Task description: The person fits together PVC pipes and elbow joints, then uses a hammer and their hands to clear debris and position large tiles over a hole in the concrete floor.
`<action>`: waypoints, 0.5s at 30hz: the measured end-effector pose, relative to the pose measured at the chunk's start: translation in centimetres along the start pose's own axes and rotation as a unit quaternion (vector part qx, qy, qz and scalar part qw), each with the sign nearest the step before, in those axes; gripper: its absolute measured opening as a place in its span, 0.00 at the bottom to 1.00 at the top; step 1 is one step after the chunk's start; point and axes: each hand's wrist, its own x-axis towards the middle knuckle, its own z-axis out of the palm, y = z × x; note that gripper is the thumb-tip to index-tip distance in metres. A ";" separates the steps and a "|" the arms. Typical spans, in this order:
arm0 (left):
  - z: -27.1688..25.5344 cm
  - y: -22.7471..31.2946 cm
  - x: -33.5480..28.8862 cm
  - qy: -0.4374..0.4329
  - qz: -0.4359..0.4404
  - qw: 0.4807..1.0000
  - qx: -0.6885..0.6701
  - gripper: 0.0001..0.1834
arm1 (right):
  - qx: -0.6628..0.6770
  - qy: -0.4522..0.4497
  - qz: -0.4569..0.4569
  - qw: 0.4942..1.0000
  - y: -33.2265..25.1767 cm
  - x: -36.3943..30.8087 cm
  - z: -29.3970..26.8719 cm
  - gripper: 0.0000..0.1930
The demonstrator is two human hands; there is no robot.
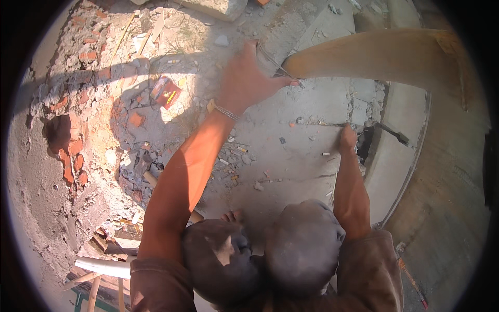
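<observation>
My left hand (244, 78) reaches over the dusty ground at the upper middle, thumb and fingers spread wide. A thin wire (270, 59) runs from its fingertips to its thumb tip, beside the narrow end of a curved tan board (364, 53). Lower and to the right, my right hand (348, 139) is closed in a fist. From it a thin dark rod (319, 124) points left, just above the pale slab; its gripped end is hidden by the fingers. Right of that fist lies a dark, flat-ended tool (393, 134).
A broken brick wall (62, 145) with loose rubble runs along the left. A red packet (167, 93) lies among debris. Pale concrete edging (397, 161) bends down the right side, with an orange-and-grey stick (413, 278) below. A white board on wooden legs (104, 266) stands lower left.
</observation>
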 end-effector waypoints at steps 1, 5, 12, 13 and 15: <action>0.2 0.4 0.0 -0.008 0.001 1.000 -0.003 0.65 | 0.131 0.014 0.055 0.990 1.1 0.6 -0.2 0.31; 1.0 0.6 0.3 -0.026 0.012 1.000 -0.006 0.63 | 0.305 0.071 0.164 0.935 1.3 0.8 -1.6 0.35; 0.6 -1.1 -0.3 -0.001 0.010 0.999 0.038 0.64 | 0.334 0.006 0.191 0.923 -1.0 -1.2 -2.5 0.37; 0.3 -1.4 -0.2 0.011 0.012 0.998 0.055 0.64 | 0.308 -0.004 0.188 0.933 -1.5 -0.9 -2.6 0.37; 0.4 -1.1 -0.2 0.012 0.010 0.999 0.039 0.65 | 0.234 0.061 0.239 0.940 -2.5 -0.4 -1.5 0.36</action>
